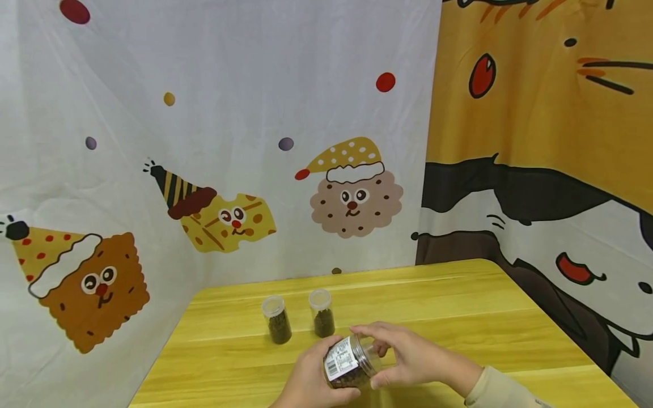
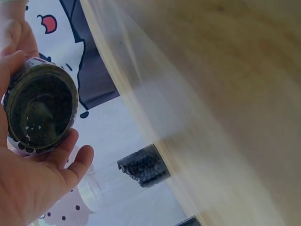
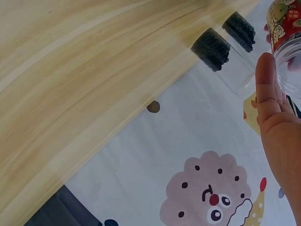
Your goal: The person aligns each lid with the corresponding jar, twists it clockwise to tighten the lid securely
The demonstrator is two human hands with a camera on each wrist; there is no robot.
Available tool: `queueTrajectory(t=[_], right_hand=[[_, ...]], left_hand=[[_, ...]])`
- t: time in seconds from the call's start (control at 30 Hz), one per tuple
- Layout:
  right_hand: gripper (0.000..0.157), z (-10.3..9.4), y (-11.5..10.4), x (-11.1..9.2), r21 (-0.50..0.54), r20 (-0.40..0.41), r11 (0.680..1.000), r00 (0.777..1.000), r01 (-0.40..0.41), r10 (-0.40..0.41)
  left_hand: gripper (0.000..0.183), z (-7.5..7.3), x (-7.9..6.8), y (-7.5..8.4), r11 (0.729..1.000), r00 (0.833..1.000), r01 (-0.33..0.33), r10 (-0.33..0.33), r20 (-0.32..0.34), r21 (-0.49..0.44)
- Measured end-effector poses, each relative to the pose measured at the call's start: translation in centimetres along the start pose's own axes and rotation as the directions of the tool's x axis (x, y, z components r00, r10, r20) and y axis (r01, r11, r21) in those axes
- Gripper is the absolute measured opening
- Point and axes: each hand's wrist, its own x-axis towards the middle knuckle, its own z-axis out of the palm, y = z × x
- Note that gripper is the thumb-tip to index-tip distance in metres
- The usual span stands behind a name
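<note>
My left hand (image 1: 315,377) grips a clear jar (image 1: 344,362) tilted on its side, its white barcode label facing up and dark contents inside. In the left wrist view the jar's round base (image 2: 42,108) faces the camera, with the left hand's fingers (image 2: 70,165) around it. My right hand (image 1: 410,357) holds the clear lid (image 1: 372,352) at the jar's mouth, thumb below and fingers above. Whether the lid is loose from the rim I cannot tell. The right wrist view shows the jar's red label (image 3: 286,21) beyond the lid.
Two clear cylindrical jars, a left one (image 1: 278,326) and a right one (image 1: 323,322), stand upright behind the hands, each partly filled with dark grains. The yellow wood-grain table (image 1: 459,300) ends at a cartoon-printed cloth (image 1: 245,113).
</note>
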Motion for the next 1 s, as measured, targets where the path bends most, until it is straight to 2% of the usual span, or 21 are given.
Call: queueTrajectory(t=[0.17,0.37,0.53,0.7,0.8,1.0], right_hand=[[0.080,-0.07,-0.14,0.06,0.020,0.000,1.000,1.000,0.018,-0.018],[0.076,-0.20,-0.40,0.25,0.046,0.005,0.998,0.999,0.032,-0.032],[0.078,-0.14,-0.41,0.28,0.025,0.002,0.999,0.999,0.047,-0.047],[0.084,0.15,-0.20,0.16,0.017,0.006,0.998,0.998,0.067,-0.067],[0.083,0.29,-0.08,0.19,0.013,-0.002,0.997,0.997,0.077,-0.077],[0.076,0.41,-0.27,0.16,0.018,-0.010,1.000,1.000,0.006,-0.006]], left_hand=[[0.079,0.17,0.02,0.15,1.000,1.000,-0.003,0.003,-0.002,-0.001],[0.081,0.56,-0.07,0.51,0.999,1.000,0.003,-0.002,-0.029,0.040],[0.081,0.60,-0.12,0.34,0.999,0.999,-0.005,0.007,-0.032,0.049],[0.081,0.45,-0.17,-0.02,1.000,1.000,0.009,-0.009,-0.016,0.019],[0.080,0.31,-0.16,-0.01,1.000,1.000,0.008,-0.008,-0.014,0.005],[0.078,0.23,-0.15,0.10,1.000,1.000,-0.003,0.003,-0.001,0.000]])
